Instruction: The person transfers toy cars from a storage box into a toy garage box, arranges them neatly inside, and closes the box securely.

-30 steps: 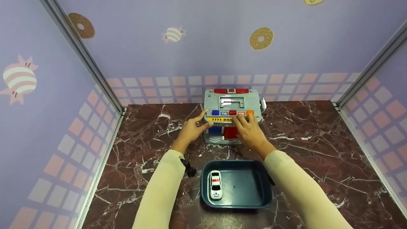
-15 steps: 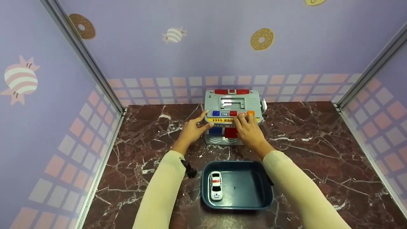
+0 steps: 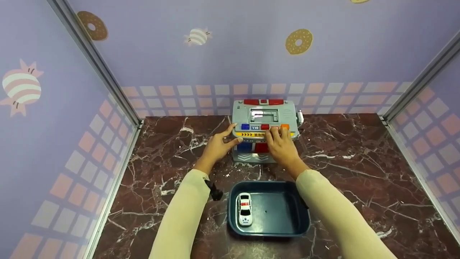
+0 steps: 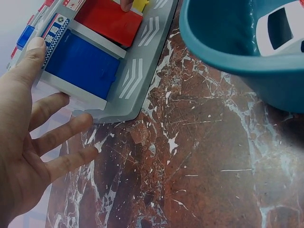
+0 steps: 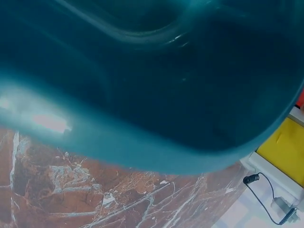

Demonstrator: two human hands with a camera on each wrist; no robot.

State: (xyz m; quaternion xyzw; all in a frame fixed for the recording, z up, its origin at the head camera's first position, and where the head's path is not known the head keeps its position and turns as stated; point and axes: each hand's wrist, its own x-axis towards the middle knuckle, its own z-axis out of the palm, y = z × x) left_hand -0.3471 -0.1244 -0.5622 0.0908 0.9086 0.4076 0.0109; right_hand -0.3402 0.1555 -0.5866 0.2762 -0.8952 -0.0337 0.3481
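Observation:
A grey toy police station [image 3: 291,111] stands against the back wall, with blue, red and orange buttons on its roof. Its blue door [image 4: 83,64] and red door [image 4: 109,21] face me. My left hand [image 3: 217,145] grips the station's left front corner, index finger at the roof edge and thumb [image 4: 35,52] on the sign. The other fingers spread beside the side wall. My right hand [image 3: 282,147] curls over the front roof edge on the right. In the left wrist view one of its fingertips [image 4: 126,4] touches the red door. Its thumb is hidden from the head view.
A dark teal basin [image 3: 269,233] stands in front of the station, between my forearms. A white toy police car [image 3: 245,210] lies along its left side. The marbled tabletop [image 3: 161,208] has patterned walls on three sides. A coiled black cord [image 5: 261,185] hangs by the yellow door [image 5: 287,149].
The red door's lower edge, jutting out a second ago, has moved back toward the station's front. My right hand has shifted slightly; the left keeps its grip.

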